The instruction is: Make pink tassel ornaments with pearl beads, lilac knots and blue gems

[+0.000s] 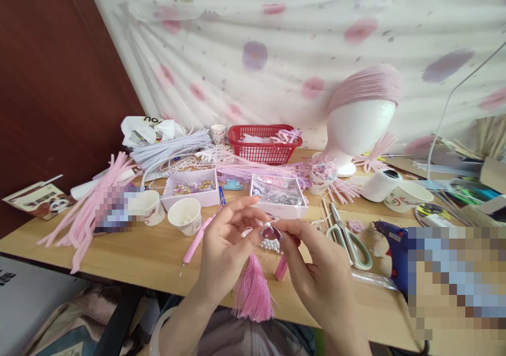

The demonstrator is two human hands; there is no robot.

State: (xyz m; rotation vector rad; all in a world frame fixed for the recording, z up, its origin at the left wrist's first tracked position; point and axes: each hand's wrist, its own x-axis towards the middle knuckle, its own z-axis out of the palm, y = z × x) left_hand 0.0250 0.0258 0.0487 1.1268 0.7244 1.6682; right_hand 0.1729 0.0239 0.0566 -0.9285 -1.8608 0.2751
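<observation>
Above the front of the table, my left hand [231,237] and my right hand [316,261] meet at the fingertips. Both are closed in a pinch around something small with a whitish bead showing; its exact shape is hidden by the fingers. A pink tassel [253,293] hangs down under my left fingers, its fringe loose over the table edge, with its top near my left thumb. Behind the fingertips lies a cluster of white beads [271,246]. A pink strip [281,269] is on the table by my right thumb.
Scissors [348,240] and a blue glue gun [395,245] lie to the right. Two bead boxes [279,211], paper cups [185,216], and a red basket [263,150] stand behind. A foam head [356,124] rises at back right; pink stems [95,203] spread at left.
</observation>
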